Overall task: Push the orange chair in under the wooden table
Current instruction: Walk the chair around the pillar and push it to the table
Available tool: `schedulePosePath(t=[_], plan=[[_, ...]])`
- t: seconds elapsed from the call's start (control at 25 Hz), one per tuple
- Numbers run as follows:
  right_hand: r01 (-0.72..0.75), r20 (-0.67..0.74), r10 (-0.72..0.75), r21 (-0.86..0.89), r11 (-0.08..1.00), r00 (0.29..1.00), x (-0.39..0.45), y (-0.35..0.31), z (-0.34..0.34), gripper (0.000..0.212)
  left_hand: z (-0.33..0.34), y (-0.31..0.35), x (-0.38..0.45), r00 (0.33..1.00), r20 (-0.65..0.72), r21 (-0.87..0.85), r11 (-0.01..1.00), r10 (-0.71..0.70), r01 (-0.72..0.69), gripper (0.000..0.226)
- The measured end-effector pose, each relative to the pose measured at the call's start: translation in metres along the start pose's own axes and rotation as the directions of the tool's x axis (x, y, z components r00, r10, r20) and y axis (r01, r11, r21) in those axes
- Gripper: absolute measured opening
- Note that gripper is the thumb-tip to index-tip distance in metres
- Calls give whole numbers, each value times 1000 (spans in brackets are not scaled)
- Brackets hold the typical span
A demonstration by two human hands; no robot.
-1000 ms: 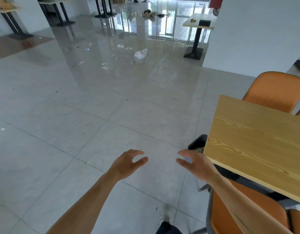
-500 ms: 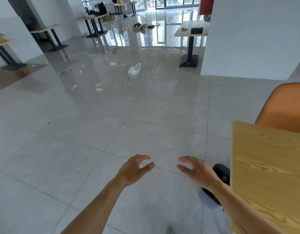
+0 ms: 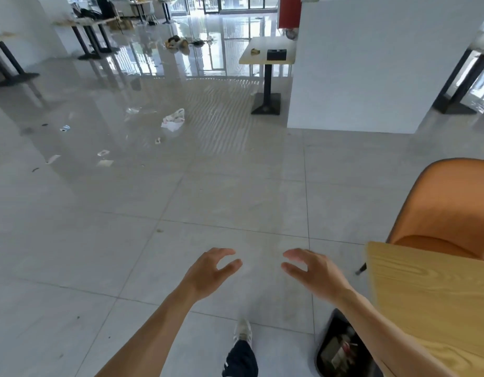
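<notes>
Both hands hang in the air over the grey tiled floor (image 3: pixel 181 213), fingers spread and loosely curled, grasping nothing: the left hand (image 3: pixel 208 273) and right hand (image 3: pixel 314 273) face each other, apart. Just right of the right forearm lies the wooden table (image 3: pixel 431 295). The orange chair (image 3: pixel 450 210) stands at its far edge, seat partly under the tabletop. A black bin (image 3: pixel 341 349) sits below the table's near corner.

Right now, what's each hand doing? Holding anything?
Left hand: open, fingers curled, empty, over the tiled floor.
Right hand: open, empty, not touching the wooden table or the orange chair.
</notes>
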State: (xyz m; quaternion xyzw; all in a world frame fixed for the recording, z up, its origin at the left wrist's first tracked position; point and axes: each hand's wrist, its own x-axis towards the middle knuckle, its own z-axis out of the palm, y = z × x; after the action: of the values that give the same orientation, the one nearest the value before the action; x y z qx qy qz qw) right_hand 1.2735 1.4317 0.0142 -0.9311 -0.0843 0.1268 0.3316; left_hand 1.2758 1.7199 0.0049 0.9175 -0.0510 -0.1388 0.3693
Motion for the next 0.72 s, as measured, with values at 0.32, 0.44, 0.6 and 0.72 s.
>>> schedulePosePath(t=[0.32,0.44,0.6,0.72], plan=[[-216,-148,219,40,976,964,156,46,-97,43,-38,48,259,981,155,3,993,117,-119,81],[-302,-181,316,100,948,931,196,83,-125,41,-35,79,344,955,235,26,981,180,-191,77],[-357,-239,387,159,920,891,264,144,-173,39,-18,123,460,927,293,59,963,234,-262,72],[-375,-288,421,203,905,860,317,193,-221,34,1,169,543,908,326,76,950,262,-301,80]])
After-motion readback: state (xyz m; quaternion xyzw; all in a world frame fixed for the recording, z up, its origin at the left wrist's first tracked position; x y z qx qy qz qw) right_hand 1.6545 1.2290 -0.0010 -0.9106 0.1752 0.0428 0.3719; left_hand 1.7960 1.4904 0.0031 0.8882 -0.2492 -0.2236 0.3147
